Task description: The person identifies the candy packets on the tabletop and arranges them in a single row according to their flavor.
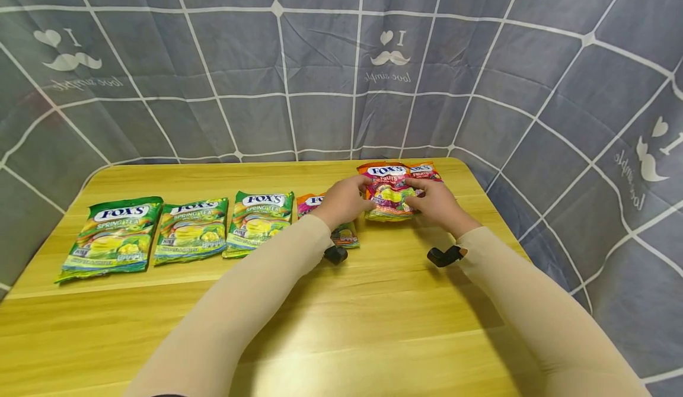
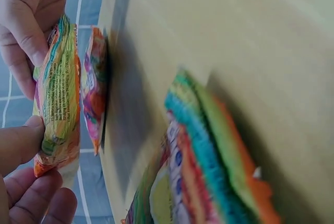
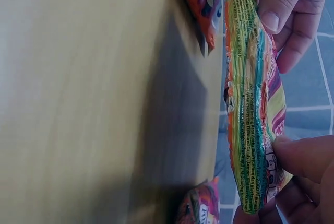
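Both hands grip a red and purple candy bag (image 1: 388,194), Fox's Fruits, tilted with its printed front facing me. The left hand (image 1: 344,201) pinches its left edge with thumb and fingers. At its opposite edge, the right hand (image 1: 439,206) pinches likewise. In the right wrist view, the bag's striped bottom edge (image 3: 249,98) hangs above the table. Behind the right hand lies another Fruits bag (image 1: 425,170), partly covered. An orange and purple bag (image 1: 347,236) lies beneath the left forearm, largely hidden by the left hand.
Three green Spring Tea bags (image 1: 114,237) (image 1: 192,231) (image 1: 259,219) lie in a row on the left of the wooden table (image 1: 373,326). A grey checked curtain (image 1: 320,59) surrounds the table's back and sides. Dark wrist cameras (image 1: 447,256) hang under both wrists.
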Tool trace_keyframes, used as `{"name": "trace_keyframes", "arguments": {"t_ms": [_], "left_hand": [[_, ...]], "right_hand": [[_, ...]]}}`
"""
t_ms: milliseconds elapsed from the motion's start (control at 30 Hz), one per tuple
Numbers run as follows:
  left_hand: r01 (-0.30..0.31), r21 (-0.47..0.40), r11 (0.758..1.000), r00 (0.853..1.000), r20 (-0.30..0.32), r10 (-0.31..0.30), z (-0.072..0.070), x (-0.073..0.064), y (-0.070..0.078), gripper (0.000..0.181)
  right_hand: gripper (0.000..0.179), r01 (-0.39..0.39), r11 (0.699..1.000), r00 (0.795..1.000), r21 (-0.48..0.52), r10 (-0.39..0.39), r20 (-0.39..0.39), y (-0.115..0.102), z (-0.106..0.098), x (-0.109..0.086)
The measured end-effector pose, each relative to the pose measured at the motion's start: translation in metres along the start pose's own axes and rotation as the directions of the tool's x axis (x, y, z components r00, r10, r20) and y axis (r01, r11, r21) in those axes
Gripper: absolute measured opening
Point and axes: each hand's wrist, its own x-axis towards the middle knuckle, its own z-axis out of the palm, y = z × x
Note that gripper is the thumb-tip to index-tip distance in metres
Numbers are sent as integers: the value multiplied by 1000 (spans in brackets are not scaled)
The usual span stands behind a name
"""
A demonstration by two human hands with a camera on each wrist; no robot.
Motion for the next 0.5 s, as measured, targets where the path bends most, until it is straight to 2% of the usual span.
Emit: {"name": "trace_keyframes", "arguments": {"t_ms": [367,500], "left_hand": [[8,77,997,998,69,-14,7,-15,1,71],[-5,132,991,996,86,-6,10,-18,-1,74]], "right_hand": [[55,-22,999,998,31,20,67,6,5,-17],[54,-11,1000,997,22,9,81,7,9,-21]]}}
